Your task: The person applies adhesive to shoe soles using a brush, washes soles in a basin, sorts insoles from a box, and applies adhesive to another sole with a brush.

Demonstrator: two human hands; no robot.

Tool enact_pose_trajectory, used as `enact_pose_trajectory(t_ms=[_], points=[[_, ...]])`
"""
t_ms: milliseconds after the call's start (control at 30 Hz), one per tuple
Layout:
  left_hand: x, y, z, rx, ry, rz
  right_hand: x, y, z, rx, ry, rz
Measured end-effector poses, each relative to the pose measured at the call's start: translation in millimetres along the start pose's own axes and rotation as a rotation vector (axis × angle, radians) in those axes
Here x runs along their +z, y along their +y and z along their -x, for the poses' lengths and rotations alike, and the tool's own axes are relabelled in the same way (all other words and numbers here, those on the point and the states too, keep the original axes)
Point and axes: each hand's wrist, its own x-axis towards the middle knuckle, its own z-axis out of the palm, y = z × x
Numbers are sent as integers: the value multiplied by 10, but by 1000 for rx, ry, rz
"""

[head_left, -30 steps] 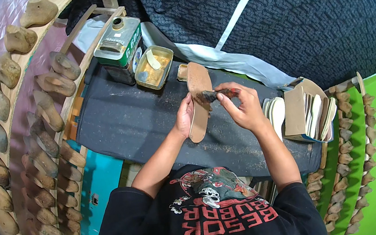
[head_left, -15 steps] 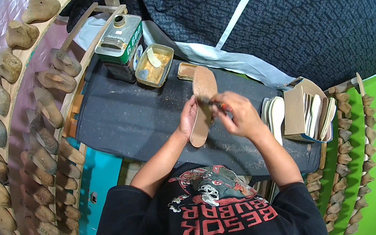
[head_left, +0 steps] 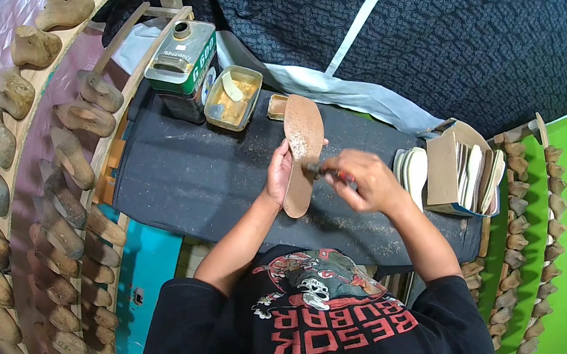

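My left hand (head_left: 281, 174) is closed round the left edge of a tan shoe insole (head_left: 303, 127), with fingertips showing past its far edge. The insole is held above the dark table, long axis pointing away from me, with pale specks and a slightly glossy patch near its middle. In my right hand (head_left: 363, 179) is a small tool with a red and black handle (head_left: 343, 175). Its dark, blurred tip meets the insole's right edge just below the middle; whether it is a brush I cannot tell.
A metal can (head_left: 183, 71) and a plastic tub (head_left: 234, 99) holding a pale strip stand at the far left. Beyond the insole sits a small open box (head_left: 277, 107). White insoles (head_left: 411, 172) lie by a filled cardboard box (head_left: 443, 170). Wooden shoe lasts (head_left: 70, 152) line side racks.
The tool's tip has moved down along the insole toward me, uncovering the specked middle. My left hand and the insole have shifted slightly left.
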Motion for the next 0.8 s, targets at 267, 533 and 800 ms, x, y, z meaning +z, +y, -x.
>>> enact_pose_trajectory(t_ms=[267, 533, 800], points=[[-163, -219, -51, -2, 23, 66, 18, 40, -66, 9, 137, 30], [-162, -187, -34, -15, -10, -63, -33, -3, -94, 19, 147, -68], [-33, -242, -72, 28, 89, -80, -1, 42, 79, 11, 109, -22]])
